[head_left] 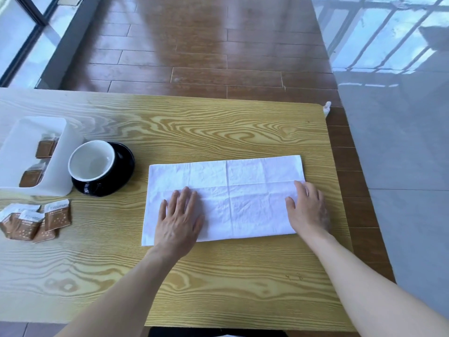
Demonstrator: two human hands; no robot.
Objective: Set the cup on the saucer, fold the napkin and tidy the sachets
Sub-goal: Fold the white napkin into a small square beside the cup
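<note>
A white napkin (243, 183) lies flat in the middle of the wooden table, its near part folded over so a fold edge runs across it. My left hand (178, 218) presses flat on the napkin's near left part, fingers spread. My right hand (307, 210) lies flat on its right end. A black cup with a white inside (91, 164) stands on a black saucer (126, 161) to the left. Several brown sachets (36, 222) lie loose near the table's left edge. More sachets (45, 148) sit inside a white bin (60, 166).
The table (218, 276) ends just right of the napkin, with a wooden floor beyond. A small white object (326, 108) sticks up at the far right corner. The white bin stands beside the saucer, touching or nearly touching it.
</note>
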